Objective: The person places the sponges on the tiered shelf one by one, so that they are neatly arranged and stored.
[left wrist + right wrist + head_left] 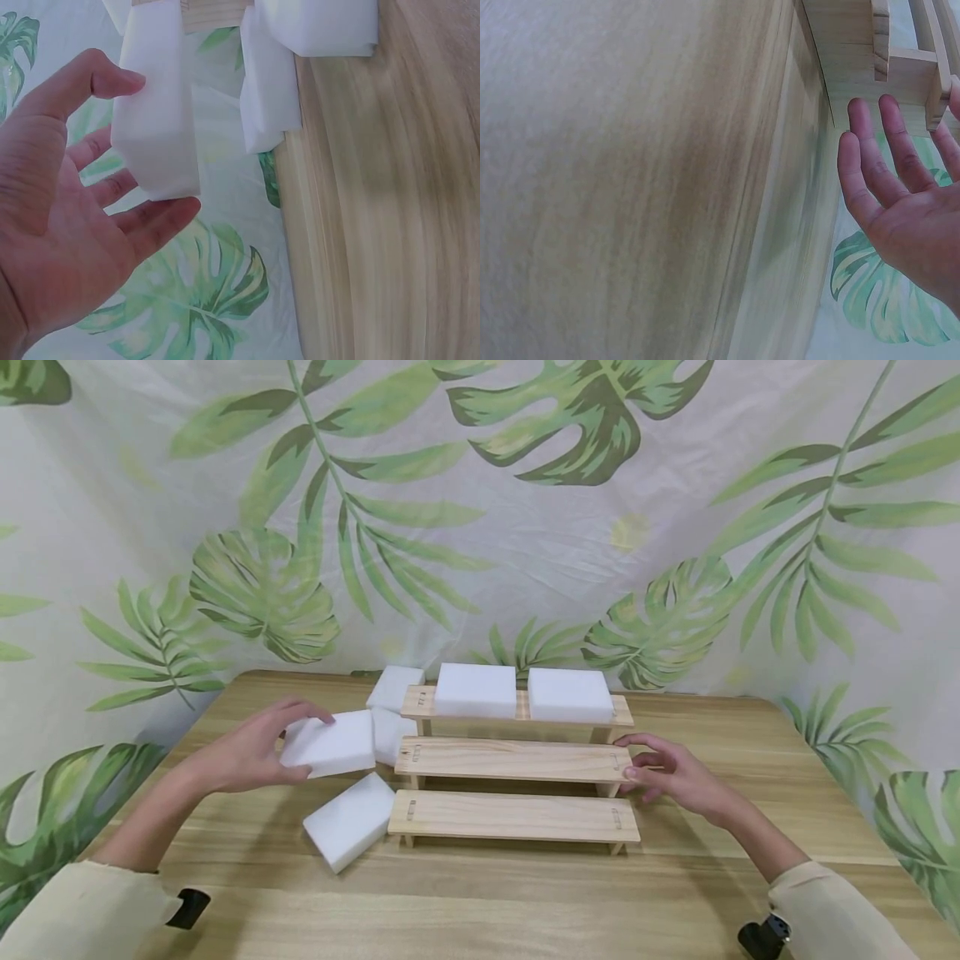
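A three-tier wooden step stand [513, 760] sits mid-table. Two white foam blocks [476, 690] [570, 695] lie side by side on its top tier. My left hand [307, 745] holds another white block [333, 742] just left of the stand, above the table, thumb on top and fingers [157, 225] underneath. In the left wrist view this held block [154, 112] stands between thumb and fingers. My right hand [637, 768] is at the right end of the middle tier, holding nothing. Its fingers [885, 150] are straight, close to the stand's leg [936, 97].
Three more white blocks lie left of the stand: one at the front [348, 820], one at the back [393, 687], one partly hidden behind the held block [393, 735]. The wooden table [525, 893] is ringed by a leaf-print cloth backdrop [525, 527].
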The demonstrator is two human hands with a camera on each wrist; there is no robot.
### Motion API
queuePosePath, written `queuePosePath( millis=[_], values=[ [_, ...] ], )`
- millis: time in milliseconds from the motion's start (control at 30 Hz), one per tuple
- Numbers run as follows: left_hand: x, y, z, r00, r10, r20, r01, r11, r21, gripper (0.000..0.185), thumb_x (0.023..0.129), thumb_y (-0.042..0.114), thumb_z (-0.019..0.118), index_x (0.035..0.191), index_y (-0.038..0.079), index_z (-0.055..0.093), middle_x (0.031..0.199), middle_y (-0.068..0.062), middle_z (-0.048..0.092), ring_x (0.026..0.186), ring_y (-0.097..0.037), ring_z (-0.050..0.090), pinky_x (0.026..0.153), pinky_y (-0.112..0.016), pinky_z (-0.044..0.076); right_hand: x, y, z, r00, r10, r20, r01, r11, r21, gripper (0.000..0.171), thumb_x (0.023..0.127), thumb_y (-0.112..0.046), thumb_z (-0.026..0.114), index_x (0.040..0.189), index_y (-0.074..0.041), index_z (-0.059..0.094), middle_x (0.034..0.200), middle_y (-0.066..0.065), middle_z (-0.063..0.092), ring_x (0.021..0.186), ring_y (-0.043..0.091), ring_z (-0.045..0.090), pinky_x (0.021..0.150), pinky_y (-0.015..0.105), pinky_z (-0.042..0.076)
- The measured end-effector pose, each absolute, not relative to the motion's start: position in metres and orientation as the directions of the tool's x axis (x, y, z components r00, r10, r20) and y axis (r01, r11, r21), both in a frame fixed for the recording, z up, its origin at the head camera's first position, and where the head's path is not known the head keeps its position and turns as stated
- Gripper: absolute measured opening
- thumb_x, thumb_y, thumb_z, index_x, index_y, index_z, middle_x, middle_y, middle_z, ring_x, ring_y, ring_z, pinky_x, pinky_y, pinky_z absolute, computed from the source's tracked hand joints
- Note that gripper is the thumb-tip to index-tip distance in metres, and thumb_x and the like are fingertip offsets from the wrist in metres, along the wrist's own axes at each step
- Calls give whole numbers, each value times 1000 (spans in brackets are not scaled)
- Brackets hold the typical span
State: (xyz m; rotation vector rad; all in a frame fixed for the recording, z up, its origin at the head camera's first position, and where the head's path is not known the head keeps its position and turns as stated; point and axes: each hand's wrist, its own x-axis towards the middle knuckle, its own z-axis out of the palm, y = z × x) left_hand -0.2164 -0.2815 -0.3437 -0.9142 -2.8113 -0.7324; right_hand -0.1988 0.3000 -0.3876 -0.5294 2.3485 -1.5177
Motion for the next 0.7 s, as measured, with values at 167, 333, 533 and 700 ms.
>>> queuePosePath(
  millis=[167,333,533,700],
  values=[
    [-215,-277,-340,-791,558,250,609,682,405,57,70,14,87,123,13,67,126,-11,62,109,-29,58,82,-45,49,-199,300,-388,-889,-455,-48,-141,374,-917,52,105,-14,61,150,2,42,109,18,67,100,30,74,80,46,60],
    [-213,-271,-335,-775,579,255,629,660,411,57,70,15,88,123,14,67,127,-8,62,110,-26,58,83,-45,50,-199,300,-387,-891,-452,-49,-142,379,-914,52,105,-14,61,150,2,41,110,19,67,100,29,74,80,47,60],
    [-211,-266,-331,-762,597,251,640,633,436,58,70,15,89,124,16,67,127,-5,62,107,-24,57,81,-36,50,-198,299,-385,-894,-445,-59,-132,385,-913,52,105,-15,62,150,2,42,110,18,67,100,31,74,80,47,60],
    [-209,-263,-328,-742,624,246,655,599,461,57,71,15,89,124,18,67,128,-4,62,107,-21,57,80,-33,52,-199,298,-384,-894,-443,-67,-124,388,-913,52,105,-15,62,150,2,42,110,17,67,100,31,73,81,48,60]
  ],
)
